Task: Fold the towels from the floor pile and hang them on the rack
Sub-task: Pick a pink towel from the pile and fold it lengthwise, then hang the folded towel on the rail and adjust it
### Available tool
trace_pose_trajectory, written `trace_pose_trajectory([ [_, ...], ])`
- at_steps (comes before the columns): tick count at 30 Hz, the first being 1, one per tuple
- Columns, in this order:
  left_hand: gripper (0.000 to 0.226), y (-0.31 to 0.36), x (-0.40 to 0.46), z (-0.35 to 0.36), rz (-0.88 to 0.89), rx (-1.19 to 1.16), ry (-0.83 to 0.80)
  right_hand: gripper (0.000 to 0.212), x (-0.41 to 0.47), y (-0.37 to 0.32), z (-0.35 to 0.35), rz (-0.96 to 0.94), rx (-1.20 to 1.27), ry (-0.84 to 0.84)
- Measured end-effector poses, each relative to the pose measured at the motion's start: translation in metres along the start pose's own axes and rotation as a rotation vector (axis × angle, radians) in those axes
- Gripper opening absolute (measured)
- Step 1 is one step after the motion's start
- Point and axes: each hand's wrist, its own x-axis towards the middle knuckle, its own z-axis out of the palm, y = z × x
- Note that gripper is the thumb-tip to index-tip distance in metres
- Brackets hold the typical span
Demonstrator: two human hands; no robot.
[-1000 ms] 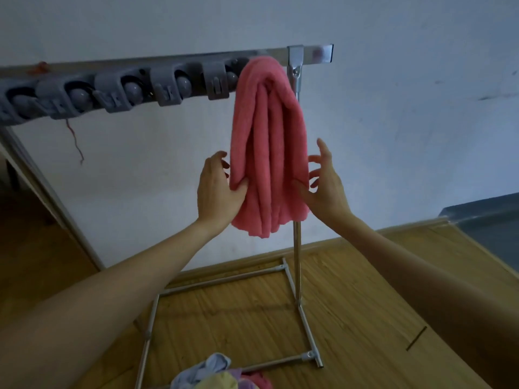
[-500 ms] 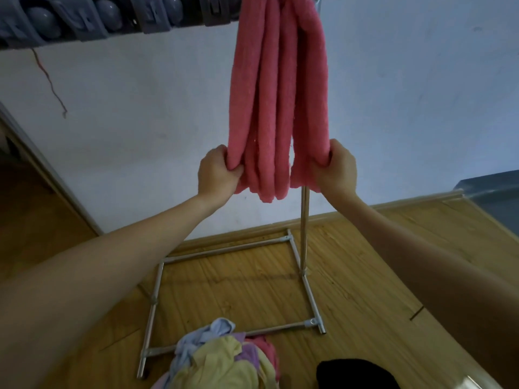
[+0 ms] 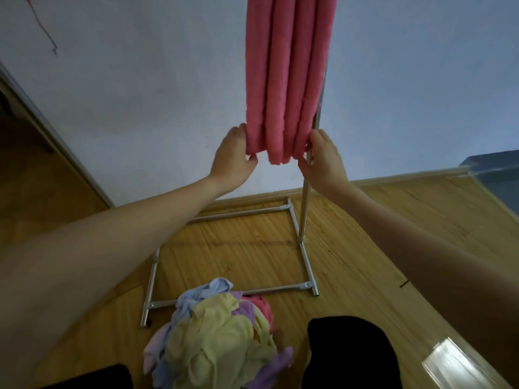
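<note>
Left hand (image 3: 234, 157): fingers curled, gripping pink towel (image 3: 286, 80) bottom edge.
Right hand (image 3: 323, 158): pinching the opposite edge.
Writing: none readable.

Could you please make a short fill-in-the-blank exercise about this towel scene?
1. The hanging towel is ____ in colour.
2. Both hands, left hand and right hand, grip the towel at its ____ end.
3. The pile of towels lies on the wooden ____.

Missing words: pink; lower; floor

Both arms outstretched — left hand (image 3: 234, 155) and right hand (image 3: 323, 158) curled, gripping.
</note>
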Motion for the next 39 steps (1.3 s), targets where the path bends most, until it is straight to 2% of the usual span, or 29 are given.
trace_pose_trajectory([
  [4, 0.031, -0.011, -0.019, 0.008, -0.042, 0.016, -0.164, 0.045, -0.027, 0.006, 0.023, 0.090, -0.026, -0.201],
  [6, 0.037, -0.020, -0.032, 0.013, -0.103, 0.022, -0.215, 0.050, -0.047, 0.009, 0.040, 0.137, -0.049, -0.320],
  [9, 0.039, -0.049, -0.067, 0.019, -0.285, 0.015, -0.257, 0.044, -0.085, 0.012, 0.071, 0.188, -0.131, -0.582],
  [12, 0.040, -0.093, -0.125, 0.024, -0.476, 0.000, -0.287, 0.057, -0.129, 0.011, 0.104, 0.232, -0.200, -0.890],
  [16, 0.042, -0.150, -0.217, 0.029, -0.738, 0.064, -0.402, 0.057, -0.187, 0.008, 0.148, 0.286, -0.196, -1.105],
  [21, 0.034, -0.197, -0.313, 0.039, -0.914, 0.062, -0.582, 0.048, -0.249, 0.000, 0.198, 0.193, -0.113, -1.240],
  [26, 0.010, -0.226, -0.360, 0.067, -1.013, -0.049, -0.659, 0.054, -0.285, -0.002, 0.248, 0.264, -0.117, -1.357],
  [30, 0.022, -0.236, -0.363, 0.101, -1.064, -0.117, -0.637, 0.071, -0.295, -0.006, 0.275, 0.255, -0.093, -1.320],
  [39, 0.021, -0.241, -0.350, 0.148, -1.160, -0.261, -0.580, 0.069, -0.298, 0.019, 0.299, 0.330, -0.070, -1.209],
])
